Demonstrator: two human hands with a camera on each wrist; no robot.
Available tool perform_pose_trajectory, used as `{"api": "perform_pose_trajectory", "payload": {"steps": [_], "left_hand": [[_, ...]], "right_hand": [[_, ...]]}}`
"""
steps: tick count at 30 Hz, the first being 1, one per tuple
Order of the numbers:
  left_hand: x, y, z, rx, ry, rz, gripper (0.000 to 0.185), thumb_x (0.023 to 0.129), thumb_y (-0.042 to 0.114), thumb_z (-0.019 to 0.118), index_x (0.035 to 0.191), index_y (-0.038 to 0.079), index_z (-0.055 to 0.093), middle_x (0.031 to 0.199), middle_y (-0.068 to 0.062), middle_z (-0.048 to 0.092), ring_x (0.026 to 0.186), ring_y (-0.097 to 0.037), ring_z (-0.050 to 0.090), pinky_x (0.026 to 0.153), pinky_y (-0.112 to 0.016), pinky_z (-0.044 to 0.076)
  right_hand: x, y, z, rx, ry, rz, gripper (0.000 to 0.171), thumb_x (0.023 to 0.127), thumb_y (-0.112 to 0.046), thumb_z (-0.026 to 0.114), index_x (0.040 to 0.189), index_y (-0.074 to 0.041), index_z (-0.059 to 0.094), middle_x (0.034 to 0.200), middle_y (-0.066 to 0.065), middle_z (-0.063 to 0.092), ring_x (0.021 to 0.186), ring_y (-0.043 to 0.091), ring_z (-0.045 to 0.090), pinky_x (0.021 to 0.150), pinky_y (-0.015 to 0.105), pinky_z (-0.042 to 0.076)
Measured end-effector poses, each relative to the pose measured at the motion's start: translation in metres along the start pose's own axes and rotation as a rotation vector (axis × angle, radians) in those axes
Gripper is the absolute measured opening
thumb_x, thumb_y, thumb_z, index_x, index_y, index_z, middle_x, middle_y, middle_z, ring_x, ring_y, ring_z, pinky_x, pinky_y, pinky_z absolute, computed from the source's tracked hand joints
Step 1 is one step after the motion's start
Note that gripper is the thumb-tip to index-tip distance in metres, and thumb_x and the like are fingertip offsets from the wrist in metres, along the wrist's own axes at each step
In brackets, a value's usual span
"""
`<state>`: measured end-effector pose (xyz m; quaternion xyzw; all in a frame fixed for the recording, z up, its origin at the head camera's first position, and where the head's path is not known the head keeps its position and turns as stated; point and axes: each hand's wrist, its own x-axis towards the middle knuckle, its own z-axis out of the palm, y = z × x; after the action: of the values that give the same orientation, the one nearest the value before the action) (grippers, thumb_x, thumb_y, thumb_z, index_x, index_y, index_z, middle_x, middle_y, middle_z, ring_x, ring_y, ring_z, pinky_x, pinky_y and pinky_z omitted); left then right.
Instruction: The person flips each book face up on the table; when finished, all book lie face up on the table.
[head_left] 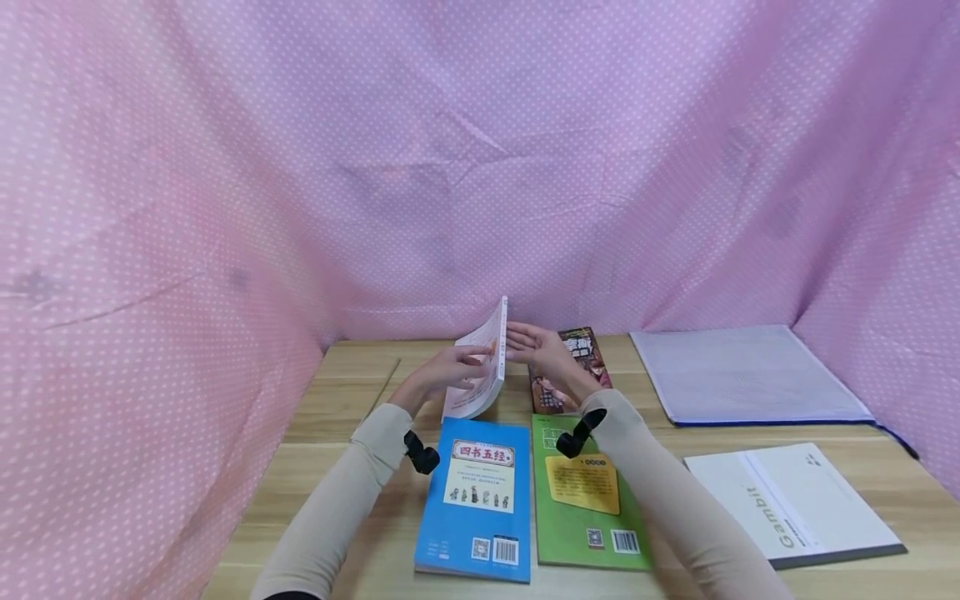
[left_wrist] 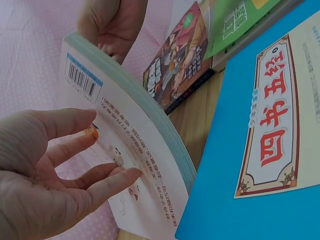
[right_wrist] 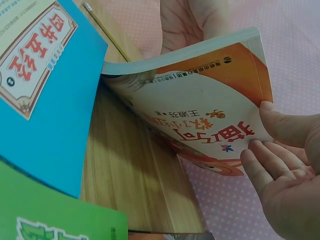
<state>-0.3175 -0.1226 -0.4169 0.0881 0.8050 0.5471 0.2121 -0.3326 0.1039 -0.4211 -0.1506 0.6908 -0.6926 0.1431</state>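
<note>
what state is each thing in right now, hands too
white-and-orange book: closed, tilted up and bowed
blue book: closed, flat, barcode up
green book: closed, flat, barcode up
dark book: closed, flat
Gambit book: closed, flat
whitish folder: flat, unclear whether fastened
pencil: lying flat
left hand: fingers loosely bent at the white-and-orange book
right hand: fingers touching the white-and-orange book

The paperback (right_wrist: 200,95) is closed, raised on edge and bowed, just beyond the blue book (head_left: 476,525). White back with barcode faces the left hand (head_left: 447,369); the right hand (head_left: 546,352) touches its orange-and-white, red-titled front near the spine.
</note>
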Motion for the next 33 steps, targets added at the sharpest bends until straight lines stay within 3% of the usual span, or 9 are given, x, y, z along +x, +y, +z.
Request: {"api": "perform_pose_trajectory", "payload": {"steps": [8, 11, 15, 17, 21, 27, 33], "left_hand": [[0.0, 0.003, 0.0, -0.055, 0.002, 0.01, 0.052, 0.102, 0.02, 0.063, 0.152, 0.017, 0.05, 0.144, -0.019, 0.052, 0.127, -0.032, 0.058, 0.105, -0.046, 0.055], [0.001, 0.002, 0.0, -0.075, -0.002, 0.013, 0.051, 0.103, 0.019, 0.062, 0.152, 0.017, 0.05, 0.144, -0.017, 0.053, 0.129, -0.032, 0.057, 0.105, -0.047, 0.055], [0.003, 0.001, -0.001, -0.104, -0.02, 0.029, 0.049, 0.104, 0.015, 0.059, 0.152, 0.015, 0.049, 0.146, -0.016, 0.053, 0.133, -0.032, 0.054, 0.107, -0.048, 0.053], [0.004, 0.001, -0.002, -0.122, -0.037, 0.043, 0.048, 0.105, 0.013, 0.056, 0.153, 0.012, 0.047, 0.148, -0.016, 0.053, 0.135, -0.031, 0.053, 0.107, -0.047, 0.053], [0.005, 0.001, -0.003, -0.177, -0.066, 0.062, 0.048, 0.106, 0.01, 0.052, 0.154, 0.008, 0.044, 0.148, -0.017, 0.053, 0.131, -0.029, 0.055, 0.108, -0.046, 0.052], [0.006, 0.002, -0.005, -0.247, -0.072, 0.059, 0.048, 0.106, 0.006, 0.051, 0.153, 0.006, 0.044, 0.142, -0.017, 0.055, 0.117, -0.023, 0.06, 0.108, -0.047, 0.052], [0.005, 0.003, -0.011, -0.255, -0.094, 0.07, 0.05, 0.107, 0.009, 0.051, 0.155, 0.005, 0.04, 0.147, -0.018, 0.052, 0.12, -0.025, 0.059, 0.112, -0.049, 0.048]], "right_hand": [[0.004, -0.003, 0.002, -0.015, 0.008, 0.0, 0.061, 0.097, -0.001, 0.065, 0.154, -0.007, 0.044, 0.158, 0.014, 0.046, 0.146, 0.028, 0.045, 0.117, 0.036, 0.043], [0.005, -0.003, 0.001, -0.043, 0.005, 0.003, 0.06, 0.097, -0.004, 0.067, 0.152, -0.01, 0.046, 0.157, 0.011, 0.048, 0.145, 0.026, 0.047, 0.106, 0.025, 0.051], [0.005, -0.006, 0.0, -0.047, 0.002, -0.003, 0.059, 0.096, -0.005, 0.068, 0.151, -0.012, 0.049, 0.155, 0.01, 0.051, 0.143, 0.024, 0.049, 0.104, 0.023, 0.052], [0.005, -0.008, 0.0, -0.041, 0.002, -0.011, 0.058, 0.096, -0.005, 0.068, 0.151, -0.011, 0.049, 0.154, 0.01, 0.051, 0.143, 0.025, 0.05, 0.115, 0.031, 0.044], [0.004, -0.011, 0.001, -0.041, -0.001, -0.023, 0.058, 0.096, -0.006, 0.068, 0.151, -0.011, 0.049, 0.155, 0.011, 0.051, 0.143, 0.026, 0.049, 0.119, 0.039, 0.041], [0.005, -0.017, 0.003, -0.078, -0.004, -0.032, 0.056, 0.097, -0.009, 0.068, 0.15, -0.012, 0.05, 0.155, 0.009, 0.051, 0.144, 0.024, 0.049, 0.12, 0.038, 0.04], [0.009, -0.022, 0.005, -0.112, -0.015, -0.048, 0.056, 0.097, -0.007, 0.068, 0.15, -0.009, 0.05, 0.154, 0.011, 0.051, 0.143, 0.026, 0.049, 0.12, 0.039, 0.04]]}}
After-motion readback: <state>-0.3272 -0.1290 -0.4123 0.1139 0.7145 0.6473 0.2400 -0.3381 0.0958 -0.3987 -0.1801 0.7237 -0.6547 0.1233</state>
